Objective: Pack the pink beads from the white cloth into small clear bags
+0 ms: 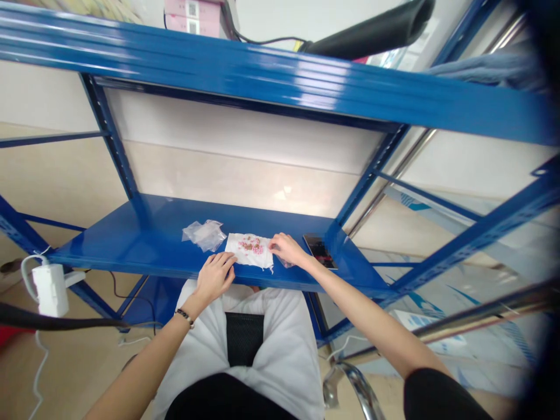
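Observation:
A white tissue [234,242] lies spread on the blue shelf, with small pink and brownish beads [254,246] heaped on its middle. My left hand [215,273] rests at the tissue's front left corner, fingers stretched out and fingertips touching its edge. At the right edge, my right hand [286,248] has its fingers drawn together in a pinch; what is between them is too small to tell. Partly under that hand lies a small clear plastic bag [286,263]. More crumpled clear bags [205,234] lie left of the tissue.
A dark phone-like slab [321,252] lies on the blue shelf [153,233], right of my right hand. Overhead runs an upper shelf beam [262,76], carrying pink boxes [192,17] and a black tube [371,32]. A white plug adapter [50,289] hangs at the left.

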Action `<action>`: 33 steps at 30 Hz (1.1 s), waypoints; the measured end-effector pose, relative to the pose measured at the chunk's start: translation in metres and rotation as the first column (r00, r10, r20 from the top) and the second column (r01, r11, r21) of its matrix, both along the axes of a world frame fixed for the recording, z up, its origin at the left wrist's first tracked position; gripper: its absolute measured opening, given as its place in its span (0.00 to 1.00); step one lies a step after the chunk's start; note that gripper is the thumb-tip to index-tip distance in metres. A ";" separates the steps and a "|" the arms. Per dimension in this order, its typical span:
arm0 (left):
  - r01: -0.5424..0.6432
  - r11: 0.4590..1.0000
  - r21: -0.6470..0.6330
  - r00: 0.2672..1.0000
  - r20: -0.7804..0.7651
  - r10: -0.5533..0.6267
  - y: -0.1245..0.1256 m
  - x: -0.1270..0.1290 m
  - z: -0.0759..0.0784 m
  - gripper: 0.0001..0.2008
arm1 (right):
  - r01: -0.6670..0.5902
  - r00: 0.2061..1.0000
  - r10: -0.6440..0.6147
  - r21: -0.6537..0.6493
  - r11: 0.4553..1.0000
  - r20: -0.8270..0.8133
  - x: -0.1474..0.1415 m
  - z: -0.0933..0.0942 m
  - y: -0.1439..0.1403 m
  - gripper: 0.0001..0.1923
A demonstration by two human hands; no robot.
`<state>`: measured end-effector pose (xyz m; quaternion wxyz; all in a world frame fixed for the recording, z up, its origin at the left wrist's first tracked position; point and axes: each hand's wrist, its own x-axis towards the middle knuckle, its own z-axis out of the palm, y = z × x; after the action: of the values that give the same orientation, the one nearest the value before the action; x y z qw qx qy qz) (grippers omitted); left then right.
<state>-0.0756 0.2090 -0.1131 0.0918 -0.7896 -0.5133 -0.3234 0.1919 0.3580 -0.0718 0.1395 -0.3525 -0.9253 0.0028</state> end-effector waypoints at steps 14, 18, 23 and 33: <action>0.012 1.000 0.008 1.000 -0.029 -0.012 0.000 -0.002 -0.003 0.18 | 0.266 0.944 -0.261 -0.001 0.964 -0.204 -0.001 0.000 -0.018 0.11; 0.021 1.000 0.002 0.999 -0.032 -0.021 -0.001 -0.002 -0.006 0.18 | 0.502 0.848 -0.499 -0.033 0.864 -0.177 0.014 -0.012 -0.035 0.21; 0.045 0.999 0.013 0.999 -0.017 -0.044 -0.004 -0.002 -0.005 0.19 | 0.556 0.805 -0.557 -0.066 0.828 -0.207 0.017 -0.028 -0.045 0.14; 0.055 0.998 -0.044 0.996 0.077 -0.051 -0.006 -0.005 0.001 0.21 | 0.523 0.722 -0.464 -0.035 0.852 -0.513 0.024 -0.019 -0.053 0.16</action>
<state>-0.0811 0.2026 -0.1122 0.0457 -0.7920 -0.5026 -0.3435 0.2160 0.3053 -0.0903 0.3912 -0.5646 -0.7268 0.0053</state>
